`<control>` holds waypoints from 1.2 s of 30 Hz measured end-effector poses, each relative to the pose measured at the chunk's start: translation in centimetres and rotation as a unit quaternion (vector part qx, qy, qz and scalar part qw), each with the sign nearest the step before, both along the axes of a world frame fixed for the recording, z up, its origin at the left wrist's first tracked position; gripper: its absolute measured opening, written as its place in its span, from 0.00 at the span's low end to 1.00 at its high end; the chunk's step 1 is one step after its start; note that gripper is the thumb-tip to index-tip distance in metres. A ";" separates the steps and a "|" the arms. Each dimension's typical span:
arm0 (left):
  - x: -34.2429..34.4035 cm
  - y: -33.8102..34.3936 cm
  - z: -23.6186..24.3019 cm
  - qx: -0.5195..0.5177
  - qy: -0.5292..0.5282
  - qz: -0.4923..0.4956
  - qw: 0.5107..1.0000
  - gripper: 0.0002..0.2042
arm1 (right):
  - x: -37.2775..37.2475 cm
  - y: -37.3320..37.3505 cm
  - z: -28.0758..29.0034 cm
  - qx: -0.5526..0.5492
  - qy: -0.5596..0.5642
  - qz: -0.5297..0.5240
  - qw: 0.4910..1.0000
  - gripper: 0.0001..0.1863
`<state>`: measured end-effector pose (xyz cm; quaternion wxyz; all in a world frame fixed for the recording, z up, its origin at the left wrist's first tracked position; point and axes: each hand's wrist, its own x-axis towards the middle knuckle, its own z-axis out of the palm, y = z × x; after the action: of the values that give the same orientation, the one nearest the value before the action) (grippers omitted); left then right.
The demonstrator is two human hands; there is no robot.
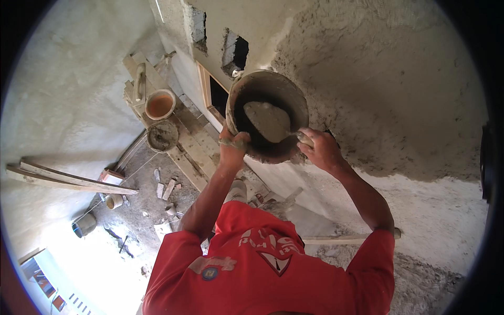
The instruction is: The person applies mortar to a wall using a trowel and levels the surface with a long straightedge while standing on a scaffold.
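A mortar-stained bucket point(296, 97) is held up close to the wall, its mouth facing me. My left hand point(234, 144) is closed on the bucket's near left rim, with mortar smeared on the fingers. In my right hand point(321, 148), at the right side of the rim, is the handle of a trowel point(295, 133). The trowel's blade is inside the bucket under a rounded heap of grey mortar point(268, 121). Dark shadow hides the bucket's bottom. Beyond my right hand, wet grey plaster point(388, 105) covers the wall.
Left of the bucket, a plank scaffold point(191, 139) carries an orange-lined bucket point(160, 105), a mortar-crusted bucket point(163, 136) and a wooden float point(140, 82). Long boards point(68, 181) lean at the far left. Rubble point(168, 189) litters the floor below. Broken holes point(239, 52) pierce the wall above.
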<state>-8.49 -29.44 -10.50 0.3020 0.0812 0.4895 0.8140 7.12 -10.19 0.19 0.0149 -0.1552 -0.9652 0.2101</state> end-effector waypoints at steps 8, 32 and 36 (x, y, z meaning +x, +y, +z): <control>-1.4 3.8 -2.5 0.046 -0.083 0.040 0.995 0.23 | -2.1 -0.1 9.1 -0.134 -0.104 0.017 0.985 0.22; 4.4 4.9 1.1 0.017 0.034 -0.082 0.996 0.26 | 7.6 3.1 9.3 -0.004 -0.184 -0.091 0.979 0.20; 4.5 3.1 0.8 -0.030 -0.053 -0.066 0.996 0.25 | 4.1 1.7 6.2 0.024 -0.185 -0.017 0.982 0.17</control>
<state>-3.99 -26.30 -9.69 0.3826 0.0605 0.4907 0.7805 11.17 -8.46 6.40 -0.1564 -0.2075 -0.9532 0.1545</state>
